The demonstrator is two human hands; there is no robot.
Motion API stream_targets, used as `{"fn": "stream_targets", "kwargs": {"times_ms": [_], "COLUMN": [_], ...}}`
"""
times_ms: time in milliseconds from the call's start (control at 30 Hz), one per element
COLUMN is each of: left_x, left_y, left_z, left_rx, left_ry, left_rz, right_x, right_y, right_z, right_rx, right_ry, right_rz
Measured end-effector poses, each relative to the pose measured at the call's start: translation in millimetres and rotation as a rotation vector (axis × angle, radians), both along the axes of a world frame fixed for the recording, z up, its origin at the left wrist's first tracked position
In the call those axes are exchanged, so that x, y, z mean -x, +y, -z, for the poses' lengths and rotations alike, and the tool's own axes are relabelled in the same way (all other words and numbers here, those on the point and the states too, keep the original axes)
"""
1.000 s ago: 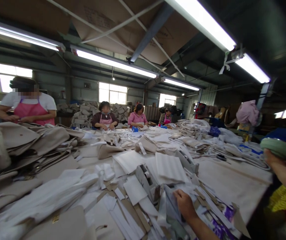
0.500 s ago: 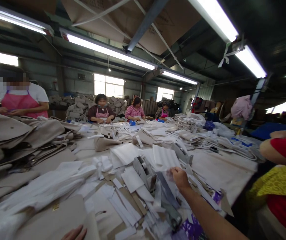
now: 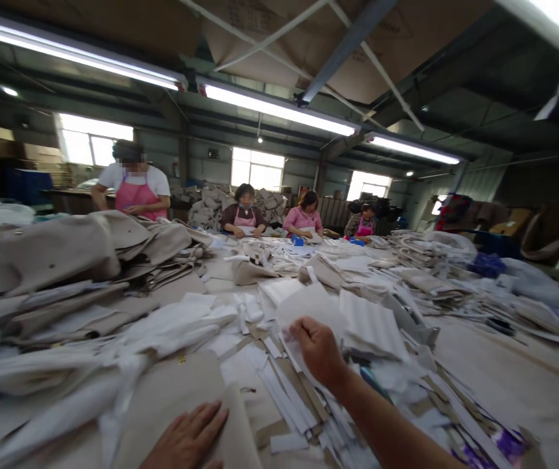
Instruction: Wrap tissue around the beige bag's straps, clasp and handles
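Fingers of the right hand [image 3: 319, 352] are pinching the near edge of a white sheet [image 3: 309, 306], the fist closed with its knuckles turned toward the camera. The sheet is standing up off the clutter near the middle of the table [image 3: 479, 365], just left of a ribbed white stack [image 3: 370, 326]; held by one edge like this, it is hanging clear of the loose white strips [image 3: 284, 391] beneath rather than tangling with them. The left hand [image 3: 186, 436] is lying palm down on a beige panel [image 3: 172, 391] at the near edge, fingers stretched out flat and gripping nothing, apparently weighting it in place. Beige pieces [image 3: 64, 260] are lying heaped to the left, and people in pink aprons [image 3: 135, 192] are working along the far side.
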State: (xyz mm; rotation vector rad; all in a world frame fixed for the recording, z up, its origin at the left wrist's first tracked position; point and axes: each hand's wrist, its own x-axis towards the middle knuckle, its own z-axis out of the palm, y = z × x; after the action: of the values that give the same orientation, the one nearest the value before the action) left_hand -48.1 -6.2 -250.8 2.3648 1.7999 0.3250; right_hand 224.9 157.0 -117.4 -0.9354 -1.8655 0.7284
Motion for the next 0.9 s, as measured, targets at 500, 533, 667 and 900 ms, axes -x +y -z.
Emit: {"fn": "stream_targets", "kwargs": {"times_ms": [500,533,667,900], "left_x": [12,14,14,8], "left_y": [-105,-110,-118,-111], "left_z": [-51.7,-44.6,-24.0,-46.2], "left_rx": [-0.015,-0.066,-0.348,-0.629], "left_ry": [-0.11,-0.11,0.0,0.257], "left_rz": [-0.22,-0.273,-0.387,-0.166], "right_x": [106,108,115,136], "right_y": [-72,-69,-67,-76], "right_z": [40.2,39.0,34.5,28.1], "right_rx": [0.227,0.246,0.204,-0.108], "right_ry": [-0.511,-0.538,-0.67,-0.797], "right_rz": [-1.094,-1.105,-1.122,-1.141]}}
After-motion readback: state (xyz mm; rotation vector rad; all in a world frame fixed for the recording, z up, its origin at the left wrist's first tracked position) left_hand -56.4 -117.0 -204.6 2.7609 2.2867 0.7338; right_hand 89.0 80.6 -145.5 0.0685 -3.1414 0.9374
